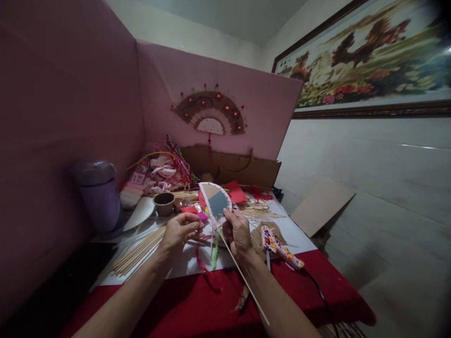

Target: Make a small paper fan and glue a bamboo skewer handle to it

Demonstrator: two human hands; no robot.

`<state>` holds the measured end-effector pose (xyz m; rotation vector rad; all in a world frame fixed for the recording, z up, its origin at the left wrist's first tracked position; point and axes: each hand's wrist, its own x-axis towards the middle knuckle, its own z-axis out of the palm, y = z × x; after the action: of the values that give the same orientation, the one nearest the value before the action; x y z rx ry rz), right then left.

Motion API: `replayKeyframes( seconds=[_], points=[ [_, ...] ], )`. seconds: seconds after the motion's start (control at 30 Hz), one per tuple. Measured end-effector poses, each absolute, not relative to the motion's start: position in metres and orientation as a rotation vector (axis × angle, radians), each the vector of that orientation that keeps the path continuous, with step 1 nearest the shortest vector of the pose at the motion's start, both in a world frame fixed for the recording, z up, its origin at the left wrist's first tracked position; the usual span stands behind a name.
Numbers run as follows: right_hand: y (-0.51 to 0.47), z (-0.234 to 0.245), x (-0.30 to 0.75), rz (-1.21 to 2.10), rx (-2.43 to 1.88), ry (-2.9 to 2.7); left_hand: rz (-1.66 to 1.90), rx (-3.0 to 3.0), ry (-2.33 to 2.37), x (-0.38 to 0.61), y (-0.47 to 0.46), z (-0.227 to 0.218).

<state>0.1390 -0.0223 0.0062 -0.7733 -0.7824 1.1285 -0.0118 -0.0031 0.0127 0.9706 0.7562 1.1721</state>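
My right hand (238, 231) is closed on a half-round paper fan (215, 201) with tan and blue-grey panels. A thin wooden stick (242, 277) runs from the fan down past my wrist. My left hand (181, 230) pinches a small magenta piece (202, 216) beside the fan's lower left edge. Both hands hover over a white sheet (298, 234) on the red-covered table (207, 305).
A bundle of bamboo skewers (139, 251) lies left of my hands. A small brown bowl (164, 203), a purple container (99, 192), pink cloth and cords (165, 171), red paper (235, 191) and a patterned glue gun (280, 246) crowd the table. A brown fan (210, 112) hangs on the pink partition.
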Motion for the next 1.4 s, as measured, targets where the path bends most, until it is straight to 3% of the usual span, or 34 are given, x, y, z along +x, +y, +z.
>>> replayKeyframes(
  seconds=[0.17,0.5,1.0,1.4],
  points=[
    [-0.021,0.004,0.14,1.155,-0.753,-0.831,1.249,1.025,0.737,-0.01,-0.005,0.011],
    [-0.025,0.004,0.139,1.186,-0.768,-0.999,1.045,1.186,0.598,-0.006,-0.015,0.014],
    [-0.025,0.004,0.136,0.991,-0.874,-1.104,0.942,1.225,0.597,-0.005,-0.02,0.016],
    [-0.027,0.003,0.136,1.376,-0.762,-1.055,0.976,1.036,0.548,-0.014,-0.015,0.021]
  ],
)
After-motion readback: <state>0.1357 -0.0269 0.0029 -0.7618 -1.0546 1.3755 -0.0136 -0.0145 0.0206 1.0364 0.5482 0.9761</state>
